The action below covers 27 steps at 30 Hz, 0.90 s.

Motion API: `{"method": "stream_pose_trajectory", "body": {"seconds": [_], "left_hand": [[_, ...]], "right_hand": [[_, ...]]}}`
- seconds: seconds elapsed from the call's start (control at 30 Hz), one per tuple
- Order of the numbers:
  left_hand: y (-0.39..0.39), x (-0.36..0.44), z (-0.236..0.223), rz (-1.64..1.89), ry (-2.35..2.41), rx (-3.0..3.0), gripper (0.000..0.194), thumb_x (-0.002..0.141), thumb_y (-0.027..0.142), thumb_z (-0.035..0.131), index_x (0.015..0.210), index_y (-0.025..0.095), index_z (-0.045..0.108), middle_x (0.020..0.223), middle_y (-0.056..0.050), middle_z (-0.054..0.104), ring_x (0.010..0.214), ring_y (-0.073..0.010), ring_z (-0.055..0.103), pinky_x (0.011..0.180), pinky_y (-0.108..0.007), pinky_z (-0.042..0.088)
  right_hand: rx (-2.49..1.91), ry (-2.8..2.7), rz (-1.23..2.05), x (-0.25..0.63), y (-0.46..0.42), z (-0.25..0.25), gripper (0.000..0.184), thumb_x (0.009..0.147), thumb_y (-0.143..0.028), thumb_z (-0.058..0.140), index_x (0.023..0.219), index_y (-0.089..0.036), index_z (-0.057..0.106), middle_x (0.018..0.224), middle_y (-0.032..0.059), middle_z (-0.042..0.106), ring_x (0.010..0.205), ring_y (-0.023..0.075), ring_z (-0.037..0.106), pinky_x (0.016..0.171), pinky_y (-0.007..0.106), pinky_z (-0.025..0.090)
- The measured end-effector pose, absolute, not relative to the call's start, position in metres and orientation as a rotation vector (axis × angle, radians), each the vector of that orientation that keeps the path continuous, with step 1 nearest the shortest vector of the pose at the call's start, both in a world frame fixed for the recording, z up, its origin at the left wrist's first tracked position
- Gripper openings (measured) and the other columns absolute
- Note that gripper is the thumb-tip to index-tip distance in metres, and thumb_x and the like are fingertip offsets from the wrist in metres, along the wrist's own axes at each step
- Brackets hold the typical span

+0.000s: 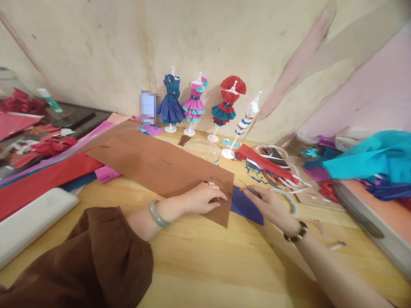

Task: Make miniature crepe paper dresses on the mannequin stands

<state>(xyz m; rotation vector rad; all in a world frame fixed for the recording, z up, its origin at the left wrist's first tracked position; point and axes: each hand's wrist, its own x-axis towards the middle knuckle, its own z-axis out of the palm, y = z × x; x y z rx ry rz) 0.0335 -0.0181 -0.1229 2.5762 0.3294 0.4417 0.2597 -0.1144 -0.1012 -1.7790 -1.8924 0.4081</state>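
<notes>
My left hand (205,197) lies on a large brown paper sheet (160,164), fingers loosely stretched and apart, near the sheet's right end. A jade-coloured bangle (159,214) circles that wrist. In my right hand (271,207) is a slim, dark, pointed tool (253,191), its tip toward the upper left; its exact kind is hard to make out. Beneath this hand is a dark blue paper piece (245,206), which lies along the brown sheet's right edge.
Along the wall stand small white dress forms in paper dresses, one blue-green (171,102), one pink (194,105), one red (226,102). A barely dressed form (248,115) leans right. Coloured paper (41,184) and a white case (35,218) lie left; turquoise paper (362,156) is right.
</notes>
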Motion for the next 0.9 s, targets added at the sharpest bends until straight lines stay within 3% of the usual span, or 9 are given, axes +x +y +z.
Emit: {"method": "stream_pose_trajectory", "body": {"seconds": [0.17, 0.3, 0.53, 0.7, 0.9], "left_hand": [[-0.021, 0.028, -0.117, 0.437, 0.258, 2.767, 0.025, 0.089, 0.021, 0.055, 0.112, 0.020, 0.063, 0.101, -0.006, 0.068, 0.096, -0.0192, 0.058, 0.083, -0.030, 0.041], [-0.018, 0.022, -0.107, 0.425, 0.236, 2.904, 0.032, 0.089, 0.035, 0.055, 0.116, 0.018, 0.060, 0.102, -0.008, 0.066, 0.099, -0.0224, 0.055, 0.083, -0.033, 0.041], [-0.010, 0.018, -0.107, 0.514, 0.519, 2.956, 0.055, 0.081, 0.058, 0.059, 0.122, 0.021, 0.057, 0.120, -0.011, 0.058, 0.120, -0.0276, 0.043, 0.097, -0.039, 0.035], [-0.010, 0.021, -0.112, 0.637, 0.816, 2.942, 0.038, 0.092, 0.045, 0.047, 0.116, 0.017, 0.059, 0.112, -0.011, 0.060, 0.110, -0.0252, 0.047, 0.095, -0.039, 0.037], [-0.008, 0.024, -0.121, 0.471, 0.941, 2.959, 0.029, 0.092, 0.039, 0.050, 0.105, 0.018, 0.063, 0.103, -0.009, 0.061, 0.102, -0.0251, 0.050, 0.086, -0.037, 0.041]], "right_hand": [[-2.037, -1.903, 0.254, 0.264, -0.061, -0.105, 0.022, 0.093, -0.027, 0.041, 0.088, -0.017, 0.060, 0.081, 0.0058, 0.070, 0.073, 0.0174, 0.065, 0.065, 0.027, 0.045], [-2.125, -1.879, 0.175, 0.249, -0.048, -0.110, 0.012, 0.088, -0.027, 0.053, 0.090, -0.016, 0.056, 0.081, 0.0089, 0.068, 0.072, 0.0198, 0.064, 0.061, 0.027, 0.041], [-2.189, -1.906, 0.129, 0.235, -0.045, -0.113, 0.014, 0.082, -0.011, 0.054, 0.094, -0.017, 0.055, 0.081, 0.0057, 0.068, 0.071, 0.0163, 0.064, 0.060, 0.023, 0.038], [-2.249, -1.873, 0.038, 0.242, -0.034, -0.111, 0.015, 0.083, -0.012, 0.052, 0.096, -0.017, 0.057, 0.083, 0.0088, 0.068, 0.073, 0.0214, 0.064, 0.060, 0.027, 0.037], [-2.159, -1.848, -0.053, 0.257, -0.022, -0.106, 0.019, 0.084, -0.020, 0.055, 0.102, -0.016, 0.057, 0.107, 0.0147, 0.062, 0.085, 0.0242, 0.062, 0.069, 0.031, 0.041]]}}
